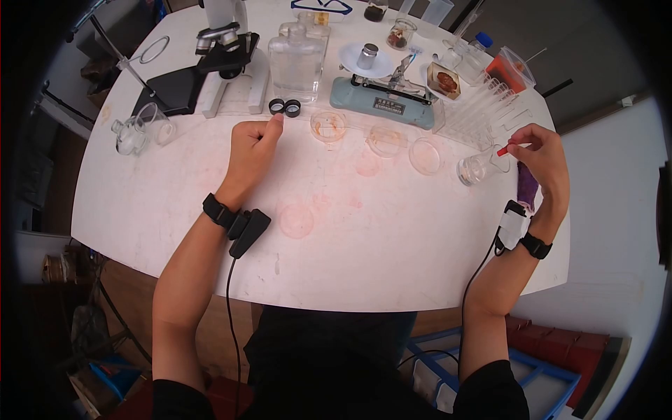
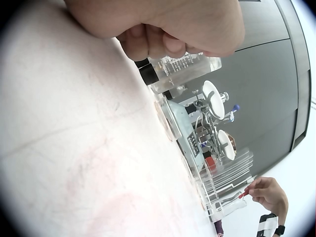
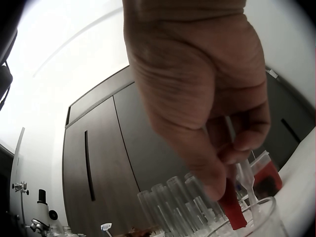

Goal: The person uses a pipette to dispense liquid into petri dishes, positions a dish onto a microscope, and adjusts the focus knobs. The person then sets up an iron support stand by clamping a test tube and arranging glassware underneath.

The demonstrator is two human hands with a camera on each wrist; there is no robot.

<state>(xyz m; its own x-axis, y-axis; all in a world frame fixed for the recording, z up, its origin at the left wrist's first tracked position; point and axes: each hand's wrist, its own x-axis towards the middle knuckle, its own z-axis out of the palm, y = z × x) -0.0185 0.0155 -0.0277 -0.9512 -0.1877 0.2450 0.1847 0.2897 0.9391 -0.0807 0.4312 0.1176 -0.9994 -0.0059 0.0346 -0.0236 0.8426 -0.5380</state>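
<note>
My left hand (image 1: 253, 155) rests on the white table, fingers loosely curled, holding nothing. Two small black caps (image 1: 285, 108) lie just beyond it, in front of a large clear bottle (image 1: 295, 66). At the right, my right hand (image 1: 542, 155) pinches a small red piece (image 3: 231, 203) between thumb and finger, its end over the mouth of a glass flask (image 1: 476, 169). In the right wrist view a clear dropper-like stem (image 3: 245, 177) runs down beside the red piece into the flask mouth; whether the fingers hold it too, I cannot tell. Below that hand lies a purple item (image 1: 526, 183).
Several shallow glass dishes (image 1: 425, 155) lie across the table's middle. Behind them stand a balance scale (image 1: 381, 101) with a metal weight and a rack of test tubes (image 1: 483, 112). A microscope (image 1: 227, 42), a ring stand (image 1: 168, 91) and small glassware (image 1: 129, 136) occupy the left.
</note>
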